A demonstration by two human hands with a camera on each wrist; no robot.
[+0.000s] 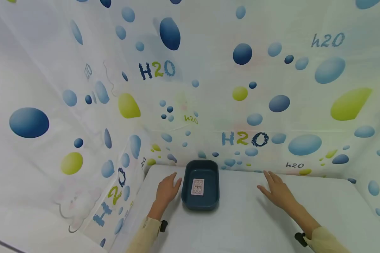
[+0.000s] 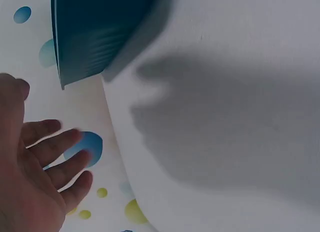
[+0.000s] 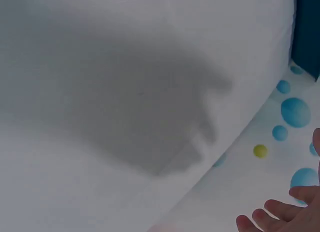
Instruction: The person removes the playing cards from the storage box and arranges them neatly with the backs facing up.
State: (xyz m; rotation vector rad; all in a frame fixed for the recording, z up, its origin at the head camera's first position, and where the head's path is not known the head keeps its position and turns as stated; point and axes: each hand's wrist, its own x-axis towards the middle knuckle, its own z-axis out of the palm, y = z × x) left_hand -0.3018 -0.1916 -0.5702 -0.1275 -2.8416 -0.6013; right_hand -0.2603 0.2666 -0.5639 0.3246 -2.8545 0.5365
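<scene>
Sleeves [image 1: 144, 236] are extended, left hand [image 1: 167, 190] and right hand [image 1: 279, 192] held empty, seemingly between steps; the tray [image 1: 209, 186] must likely be reached for.

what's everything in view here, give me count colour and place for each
tray: 1, dark blue-teal, on the table near its far edge
card or card pack: 1, white with reddish pattern, inside the tray
table: 1, white, below the hands
printed sheeting: panel count unclear, white with blue and yellow-green spots and "H2O" lettering, around the table
thin strip: 1, dark, head view's lower left corner
sleeves: 2, beige, on the forearms
wrist devices: 2, black, one per wrist
left hand: 1, bare, left of the tray
right hand: 1, bare, right of the tray
</scene>
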